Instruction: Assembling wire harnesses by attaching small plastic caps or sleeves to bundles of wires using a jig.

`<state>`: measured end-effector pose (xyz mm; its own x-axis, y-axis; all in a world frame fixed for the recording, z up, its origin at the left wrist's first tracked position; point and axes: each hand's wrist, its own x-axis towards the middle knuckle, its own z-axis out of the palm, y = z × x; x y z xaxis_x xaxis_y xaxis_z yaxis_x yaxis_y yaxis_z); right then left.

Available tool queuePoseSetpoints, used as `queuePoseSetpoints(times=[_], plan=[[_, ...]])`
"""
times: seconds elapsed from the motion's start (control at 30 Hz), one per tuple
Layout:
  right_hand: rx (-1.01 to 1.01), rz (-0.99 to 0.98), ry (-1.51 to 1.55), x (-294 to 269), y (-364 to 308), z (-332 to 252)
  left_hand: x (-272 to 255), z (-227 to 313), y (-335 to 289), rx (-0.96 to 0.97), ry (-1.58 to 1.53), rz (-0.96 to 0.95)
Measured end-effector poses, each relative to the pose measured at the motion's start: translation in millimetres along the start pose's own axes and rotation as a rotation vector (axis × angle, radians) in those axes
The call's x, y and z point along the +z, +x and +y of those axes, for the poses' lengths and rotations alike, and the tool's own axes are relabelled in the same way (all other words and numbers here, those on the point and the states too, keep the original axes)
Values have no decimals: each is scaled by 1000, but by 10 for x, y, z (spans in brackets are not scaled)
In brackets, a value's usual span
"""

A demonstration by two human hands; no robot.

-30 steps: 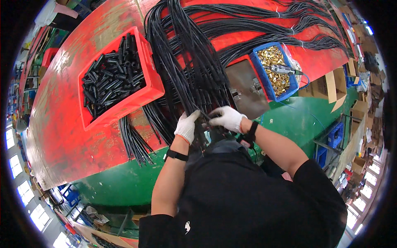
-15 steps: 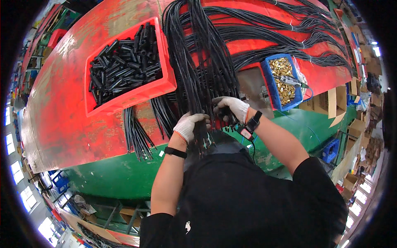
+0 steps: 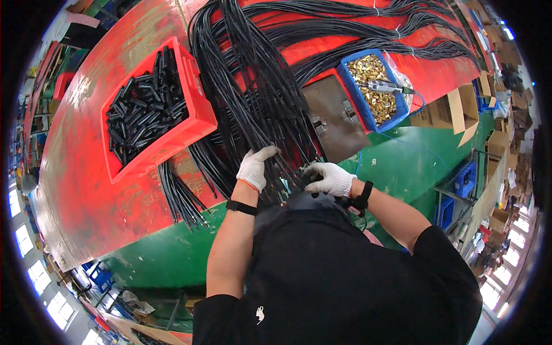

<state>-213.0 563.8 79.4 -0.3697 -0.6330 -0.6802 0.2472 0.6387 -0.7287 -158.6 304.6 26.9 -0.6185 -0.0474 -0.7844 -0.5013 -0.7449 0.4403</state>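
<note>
A thick bundle of black cables (image 3: 253,98) runs down the middle of the bench, its stripped ends pointing toward me. My left hand (image 3: 253,168), in a white knit glove, is closed on the left side of the bundle near those ends; its thumb lies across the cables and some fingers are hidden. Close by on the right, my right hand (image 3: 329,179), gloved too, has its fingers drawn together at the cable ends. Its fingertips appear to pinch a black cable end, though what lies between them is partly hidden. A dark device hangs by my right wrist.
Left of the bundle stands a red bin (image 3: 198,115) of black tubular sleeves. A blue bin (image 3: 352,86) of brass terminals, with a grey hand tool (image 3: 384,86) across it, is at right beside a metal plate (image 3: 336,129). More tied cables (image 3: 368,31) lie at the back.
The view has shifted, so the bins and bundle sit farther left. My right hand has come down from among the black sleeves on the cables to the cable ends. My left hand stays at the bundle.
</note>
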Motion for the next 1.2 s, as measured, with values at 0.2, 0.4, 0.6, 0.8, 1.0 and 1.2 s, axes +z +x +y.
queuePoseSetpoints(times=[0.2, 0.4, 0.6, 0.8, 1.0, 1.2], plan=[[-48, -32, -15, -16, -176, 140, 84, -55, 73, 33, 44, 33], [70, -45, 99, -44, -155, -31, 53, -73, 111, 41, 65, 42], [72, -126, 94, -17, 19, -178, 77, -6, 51, -13, 27, 41], [111, -239, 298, -88, 242, -328, 17, 68, -35, -39, 45, 42], [62, 8, 112, -52, 960, -760, -278, 87, -78, -4, 50, -2], [-1, 262, 151, -51, 1717, -1097, -458, 235, -209, -80, 39, -33]])
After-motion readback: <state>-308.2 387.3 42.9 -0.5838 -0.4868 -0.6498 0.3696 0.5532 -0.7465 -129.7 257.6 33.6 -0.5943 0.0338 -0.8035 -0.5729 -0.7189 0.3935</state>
